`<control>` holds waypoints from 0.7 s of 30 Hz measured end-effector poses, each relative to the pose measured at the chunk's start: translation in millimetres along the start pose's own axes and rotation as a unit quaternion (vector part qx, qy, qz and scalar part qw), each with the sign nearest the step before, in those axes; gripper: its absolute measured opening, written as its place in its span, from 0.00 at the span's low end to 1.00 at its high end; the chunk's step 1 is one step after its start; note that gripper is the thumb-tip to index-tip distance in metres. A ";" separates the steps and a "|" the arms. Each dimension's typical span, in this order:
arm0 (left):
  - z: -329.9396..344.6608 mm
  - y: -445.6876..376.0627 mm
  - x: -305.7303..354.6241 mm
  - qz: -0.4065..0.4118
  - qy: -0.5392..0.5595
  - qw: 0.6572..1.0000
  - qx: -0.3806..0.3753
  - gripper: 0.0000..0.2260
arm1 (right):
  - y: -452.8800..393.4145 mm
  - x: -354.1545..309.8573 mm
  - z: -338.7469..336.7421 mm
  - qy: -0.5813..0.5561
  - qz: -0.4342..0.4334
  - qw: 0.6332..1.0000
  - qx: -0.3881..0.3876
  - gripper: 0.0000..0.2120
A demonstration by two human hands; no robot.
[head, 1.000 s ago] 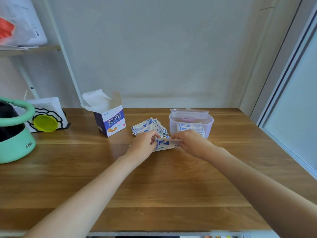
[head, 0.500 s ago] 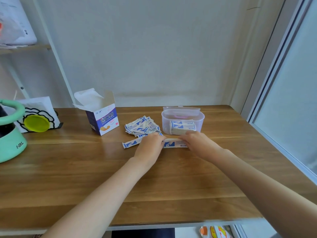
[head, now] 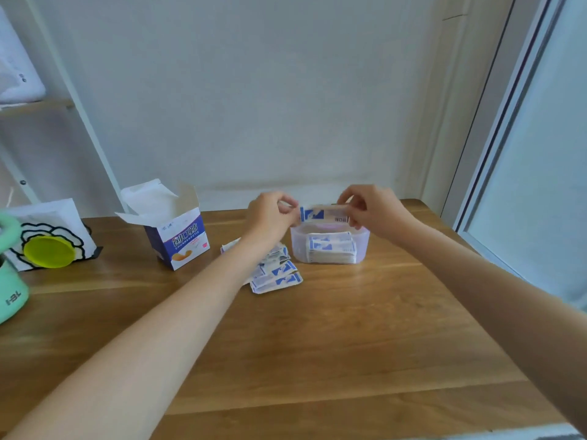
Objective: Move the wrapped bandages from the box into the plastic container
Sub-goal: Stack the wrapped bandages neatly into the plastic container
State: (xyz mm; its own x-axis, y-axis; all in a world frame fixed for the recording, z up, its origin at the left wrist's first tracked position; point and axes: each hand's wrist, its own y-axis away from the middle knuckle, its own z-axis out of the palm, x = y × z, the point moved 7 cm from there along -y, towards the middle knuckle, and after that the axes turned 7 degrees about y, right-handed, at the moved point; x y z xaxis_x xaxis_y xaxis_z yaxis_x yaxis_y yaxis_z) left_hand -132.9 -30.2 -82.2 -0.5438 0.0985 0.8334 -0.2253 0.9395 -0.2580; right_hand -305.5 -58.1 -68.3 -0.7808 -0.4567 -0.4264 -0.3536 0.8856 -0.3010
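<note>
Both grips pinch one small stack of wrapped bandages: left hand at its left end, right hand at its right, held level just above the plastic container. A stack already sits inside. Suggest: keep it square, lower it flat onto that stack, release both ends together. Loose bandages wait on the desk beside the open box.

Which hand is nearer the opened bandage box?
Left. The left hand is just right of the box; the right hand is farther right, above the plastic container.
</note>
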 end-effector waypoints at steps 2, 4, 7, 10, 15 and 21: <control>5.1 -21.3 4.9 -0.017 -0.016 1.000 0.002 0.05 | -18.6 10.0 -1.6 -0.012 0.057 0.998 -0.007 0.05; 16.4 -34.1 2.6 -0.037 -0.062 0.997 -0.019 0.04 | -31.5 19.0 3.5 -0.005 0.109 0.994 -0.023 0.07; 35.2 -45.3 -2.8 -0.043 -0.174 0.982 -0.065 0.04 | -42.3 26.4 17.4 0.049 0.154 0.985 -0.058 0.03; 52.2 -53.2 -7.3 -0.051 -0.250 0.962 -0.100 0.05 | -46.7 31.1 33.1 0.079 0.174 0.978 -0.080 0.08; 73.7 -57.8 -9.2 -0.032 -0.308 0.942 -0.128 0.09 | -46.4 27.7 50.3 0.130 0.145 0.970 -0.143 0.04; 81.8 -56.9 -6.5 -0.008 -0.404 0.899 -0.168 0.10 | -42.9 26.5 56.9 0.188 0.129 0.957 -0.178 0.17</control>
State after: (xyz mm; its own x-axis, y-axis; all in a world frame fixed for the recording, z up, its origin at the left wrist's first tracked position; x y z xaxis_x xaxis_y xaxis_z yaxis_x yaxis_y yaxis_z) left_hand -182.7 -111.1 -112.9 -0.9831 -0.0589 0.1736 -0.0551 0.9981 0.0268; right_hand -281.8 -113.0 -115.2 -0.9724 -0.2150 -0.0910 -0.2245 0.9681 0.1114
